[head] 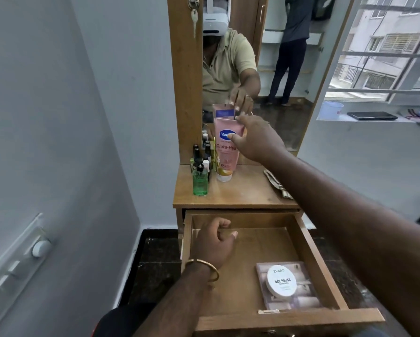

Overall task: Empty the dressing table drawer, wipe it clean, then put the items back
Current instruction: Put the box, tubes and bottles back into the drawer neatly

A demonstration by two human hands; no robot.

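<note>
a: small grey-walled room, wooden dressing table (240,193) with mirror. nearest, open drawer (286,319), almost bare; only a nail polish remover tub (281,280) on a clear box (299,300) in the near right corner.

b: and above the drawer floor, left hand (214,242), fingers curled in, holding nothing visible.

a: farther, right hand (257,137) gripping the top of the pink lotion tube (227,149), upright on the tabletop beside small bottles (200,166).

b: probably emptying or refilling, cannot tell which. next, maybe the tub and box.

A home bedroom corner: a wooden dressing table with a tall mirror (272,76), cosmetic bottles (200,166) on its bench (240,190), an open drawer (252,251), pale painted walls, wall switches (14,266) and a barred window (384,52).
</note>
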